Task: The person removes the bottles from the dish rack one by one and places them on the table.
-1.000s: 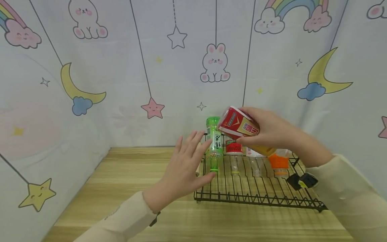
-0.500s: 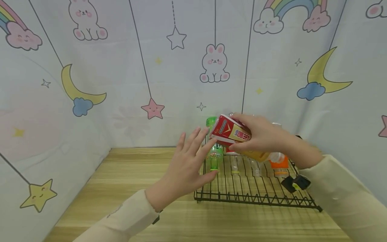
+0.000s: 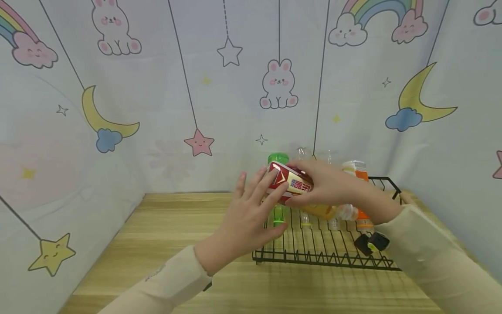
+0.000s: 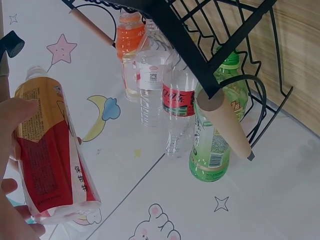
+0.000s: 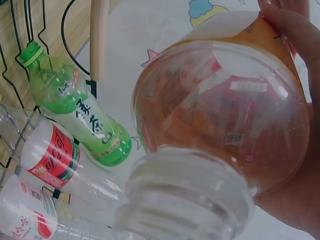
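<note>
My right hand (image 3: 329,183) grips a drink bottle (image 3: 296,185) with a red and yellow label. It is tilted over the wire rack, base toward the left and neck toward the lower right. The right wrist view looks onto the clear threaded neck (image 5: 185,200), which has no cap on. My left hand (image 3: 247,213) is open with its fingers spread, and these overlap the base end in the head view. Behind them stands a green tea bottle (image 3: 278,158), partly hidden. The left wrist view has the held bottle (image 4: 52,145) at its left side.
The black wire rack (image 3: 325,261) with wooden handles (image 4: 225,122) sits on a wood-grain table (image 3: 176,226). It bears the green bottle, a clear red-label bottle (image 4: 177,102), a clear white-label bottle (image 4: 150,75) and an orange-label bottle (image 4: 131,40), necks toward me. A cartoon-print cloth (image 3: 157,87) hangs behind.
My right hand has brought the bottle down and to the left, up to the left hand's fingers. The orange-label bottle's base has come into sight. The left hand has barely shifted.
</note>
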Available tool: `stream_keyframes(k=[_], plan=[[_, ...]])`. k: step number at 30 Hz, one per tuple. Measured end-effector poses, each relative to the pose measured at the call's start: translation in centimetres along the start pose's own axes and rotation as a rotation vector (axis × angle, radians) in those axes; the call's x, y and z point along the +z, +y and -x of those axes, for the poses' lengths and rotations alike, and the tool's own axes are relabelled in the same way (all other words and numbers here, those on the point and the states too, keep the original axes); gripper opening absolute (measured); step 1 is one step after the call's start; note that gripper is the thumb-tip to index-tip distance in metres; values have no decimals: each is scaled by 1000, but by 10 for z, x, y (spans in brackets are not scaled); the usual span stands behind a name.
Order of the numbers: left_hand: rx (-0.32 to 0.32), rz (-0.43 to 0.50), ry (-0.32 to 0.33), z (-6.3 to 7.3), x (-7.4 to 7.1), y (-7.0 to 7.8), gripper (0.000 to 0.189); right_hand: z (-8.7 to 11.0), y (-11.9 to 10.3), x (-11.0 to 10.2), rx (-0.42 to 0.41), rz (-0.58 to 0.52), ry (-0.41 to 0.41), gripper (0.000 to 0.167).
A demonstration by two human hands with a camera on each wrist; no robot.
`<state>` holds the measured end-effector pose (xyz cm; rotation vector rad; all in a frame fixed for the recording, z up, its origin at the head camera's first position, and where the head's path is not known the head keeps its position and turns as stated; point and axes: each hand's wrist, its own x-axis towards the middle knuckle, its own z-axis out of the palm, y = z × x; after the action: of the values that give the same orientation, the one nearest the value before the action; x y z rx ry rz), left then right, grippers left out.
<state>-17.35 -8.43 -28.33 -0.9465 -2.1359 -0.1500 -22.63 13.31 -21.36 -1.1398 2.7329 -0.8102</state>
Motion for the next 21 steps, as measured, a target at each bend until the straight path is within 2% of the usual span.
stream_keyframes(k=[4, 8, 21], plan=[[1, -1, -12, 0, 1, 1, 84, -4, -2, 6, -27, -15, -13, 68], [12, 0, 5, 1, 3, 2, 83, -7, -5, 11, -45, 3, -28, 63], [26, -45, 19, 3, 10, 4, 82, -10, -11, 19, -26, 12, -64, 66]])
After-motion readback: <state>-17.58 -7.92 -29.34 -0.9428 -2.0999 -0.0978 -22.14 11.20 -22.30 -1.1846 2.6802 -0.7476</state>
